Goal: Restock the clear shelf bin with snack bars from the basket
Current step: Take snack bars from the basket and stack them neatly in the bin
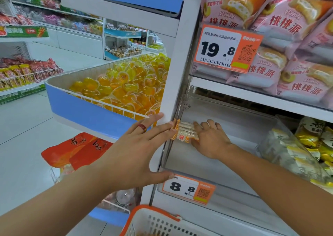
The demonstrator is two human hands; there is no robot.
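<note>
A small stack of snack bars (184,131) in clear wrappers with orange ends lies in the far left corner of the clear shelf bin (207,174). My right hand (210,139) is inside the bin, fingers laid over the right end of the bars. My left hand (142,149), with a red ring, reaches past the white shelf post; its straight fingertips touch the bars' left ends and the thumb lies by the bin's front corner. The white basket with an orange rim (158,221) sits below at the bottom edge.
A white shelf post (173,84) stands left of the bin. The neighbouring bin (295,151) on the right holds yellow packets. Pink cake packs (281,37) fill the shelf above. A blue-fronted tray of yellow jelly cups (122,88) juts out at left.
</note>
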